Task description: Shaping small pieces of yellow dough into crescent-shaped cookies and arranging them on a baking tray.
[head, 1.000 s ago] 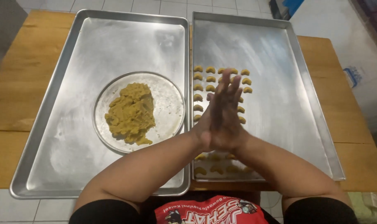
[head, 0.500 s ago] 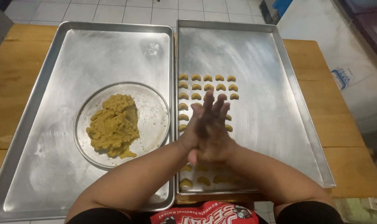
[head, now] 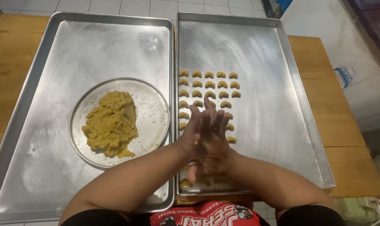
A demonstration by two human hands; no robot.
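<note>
In the lower middle of the frame, the left hand (head: 195, 136) and right hand (head: 215, 144) are pressing flat palms together, presumably around a hidden dough bit, likely soft, light, sticky, best handled gently with the fingertips, above the right tray (head: 282, 83).

Pressed palms hide their contents and part of the cookie rows

The left hand (head: 194, 136) and right hand (head: 215, 142) lie palm to palm, so anything between them cannot be seen; they cover several crescent dough pieces (head: 208, 84) on the right tray (head: 282, 125). The left tray (head: 22, 125) is cut off at the left edge.
</note>
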